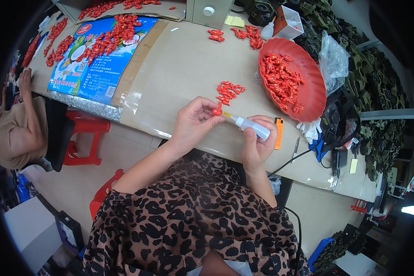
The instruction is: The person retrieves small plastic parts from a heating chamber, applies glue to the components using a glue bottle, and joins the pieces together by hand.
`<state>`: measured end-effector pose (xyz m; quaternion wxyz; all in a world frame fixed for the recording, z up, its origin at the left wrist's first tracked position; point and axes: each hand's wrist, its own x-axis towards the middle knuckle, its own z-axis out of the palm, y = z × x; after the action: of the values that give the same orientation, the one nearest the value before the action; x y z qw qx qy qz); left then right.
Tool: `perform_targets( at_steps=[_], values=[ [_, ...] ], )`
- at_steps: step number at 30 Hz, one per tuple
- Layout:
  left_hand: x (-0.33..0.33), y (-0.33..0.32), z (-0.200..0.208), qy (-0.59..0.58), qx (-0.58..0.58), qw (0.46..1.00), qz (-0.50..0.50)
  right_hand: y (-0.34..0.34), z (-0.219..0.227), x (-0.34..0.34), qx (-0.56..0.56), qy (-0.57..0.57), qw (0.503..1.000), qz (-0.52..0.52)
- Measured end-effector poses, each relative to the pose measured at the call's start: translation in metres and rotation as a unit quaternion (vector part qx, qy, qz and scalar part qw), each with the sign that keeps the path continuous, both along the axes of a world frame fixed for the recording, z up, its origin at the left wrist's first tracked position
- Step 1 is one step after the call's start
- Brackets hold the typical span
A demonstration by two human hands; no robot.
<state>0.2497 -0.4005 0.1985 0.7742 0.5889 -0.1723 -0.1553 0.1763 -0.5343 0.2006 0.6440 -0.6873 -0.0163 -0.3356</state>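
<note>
My left hand (194,123) pinches a small shiny red figure (217,112) between thumb and fingertips, above the near part of the table. My right hand (256,149) is wrapped round a white glue bottle (253,128). The bottle lies tilted, with its yellowish nozzle (228,116) pointing left at the red figure. Whether the tip touches the figure I cannot tell. Just beyond my hands lies a small group of red figures (229,92). To the right, a large red scalloped bowl (318,76) holds many more of them.
An orange card (279,133) and a thin metal tool (296,146) lie right of my hand, near a black cable (293,158). Blue printed cardboard (94,78) with red pieces covers the left side. A person (20,129) sits far left near a red stool (85,138).
</note>
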Motion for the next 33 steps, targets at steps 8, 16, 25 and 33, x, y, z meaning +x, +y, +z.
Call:
perform_targets(
  at_steps=[8, 16, 25, 33],
  values=[
    [0.000, 0.000, -0.001, -0.005, 0.009, 1.000, 0.012, -0.002, 0.000, -0.001, -0.004, 0.005, 1.000, -0.009],
    [0.001, 0.000, -0.001, 0.002, -0.004, 1.000, 0.010, -0.002, -0.002, 0.000, 0.003, 0.000, 1.000, -0.004],
    [0.009, 0.009, 0.012, 0.061, -0.026, 0.994, -0.086, -0.008, 0.014, 0.007, 0.314, 0.035, 0.948, 0.049],
    [0.016, 0.013, 0.014, 0.181, -0.096, 0.957, -0.207, -0.007, 0.025, 0.004, 0.331, 0.044, 0.939, 0.085]
  ],
)
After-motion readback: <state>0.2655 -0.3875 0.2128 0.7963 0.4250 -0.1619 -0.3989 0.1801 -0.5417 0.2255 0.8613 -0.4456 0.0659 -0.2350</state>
